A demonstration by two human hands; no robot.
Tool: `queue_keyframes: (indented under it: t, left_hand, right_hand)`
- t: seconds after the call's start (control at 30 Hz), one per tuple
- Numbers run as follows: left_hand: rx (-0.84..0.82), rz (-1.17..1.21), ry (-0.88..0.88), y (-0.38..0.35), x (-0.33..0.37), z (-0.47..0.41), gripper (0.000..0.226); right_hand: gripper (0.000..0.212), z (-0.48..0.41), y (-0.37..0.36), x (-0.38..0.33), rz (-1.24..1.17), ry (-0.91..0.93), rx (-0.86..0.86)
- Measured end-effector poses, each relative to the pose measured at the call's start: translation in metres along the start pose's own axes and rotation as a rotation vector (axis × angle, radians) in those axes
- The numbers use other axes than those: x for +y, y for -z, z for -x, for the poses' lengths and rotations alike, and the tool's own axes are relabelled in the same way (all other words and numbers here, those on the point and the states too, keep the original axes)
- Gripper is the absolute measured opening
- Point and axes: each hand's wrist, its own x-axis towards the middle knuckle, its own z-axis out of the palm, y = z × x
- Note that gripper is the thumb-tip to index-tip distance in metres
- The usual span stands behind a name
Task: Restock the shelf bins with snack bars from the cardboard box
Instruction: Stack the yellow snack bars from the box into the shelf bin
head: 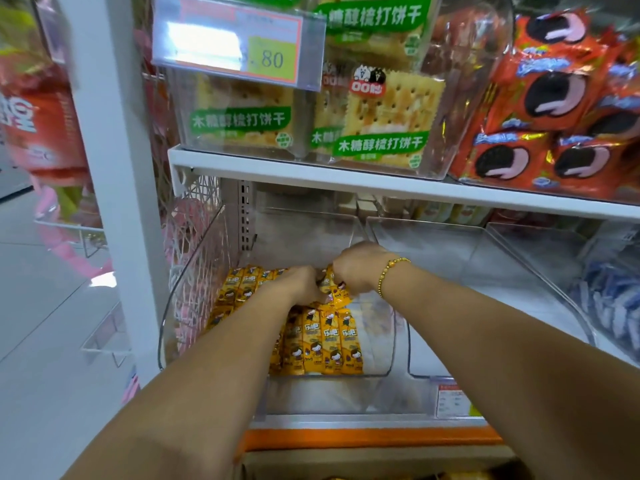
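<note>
The yellow snack bars (325, 337) lie in the clear bin (194, 299) on the lower shelf. One tidy row stands nearer the front than the grip, and another runs off to its left. Both hands are at the back row. The right hand (358, 268), with a gold bracelet (389, 273) on its wrist, has its fingers curled round a few bars and pinches them together. The left hand (298, 284) sits just beside it, knuckles up over the bars. Its fingers are tucked under, so I cannot tell whether it grips or only presses. I'd judge the job about partway: two rows are in, there is room for more to the right of the grip, and the neighbouring bin (485, 289) further right looks to be waiting its turn. A brown edge under the forearms is probably the cardboard box (363, 467), but it is too cut off to show what remains in it. The upper shelf board (346, 180) hangs over the grip, and the bin's tall left wall and the wire mesh (197, 237) close off that side. The low front lip leaves the way out open, back toward the person.
</note>
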Motion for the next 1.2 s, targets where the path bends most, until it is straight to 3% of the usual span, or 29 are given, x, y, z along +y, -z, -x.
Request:
queue_keyframes:
  t: [0.43, 0.67, 0.87, 1.2]
  left_hand:
    - [-0.012, -0.008, -0.004, 0.006, -0.001, 0.009, 0.062]
    - [-0.008, 0.006, -0.006, 0.007, -0.001, 0.011, 0.061]
    - [-0.015, -0.021, 0.002, 0.006, 0.000, 0.008, 0.059]
    - [-0.098, 0.124, -0.023, 0.008, -0.009, 0.004, 0.065]
  right_hand:
    - [0.029, -0.021, 0.002, 0.007, -0.049, 0.015, -0.119]
    - [0.043, -0.022, 0.011, 0.014, -0.178, 0.031, -0.045]
    - [0.041, -0.032, 0.008, 0.009, -0.156, 0.039, -0.102]
    - [0.050, -0.040, 0.006, 0.005, -0.224, 0.026, -0.128]
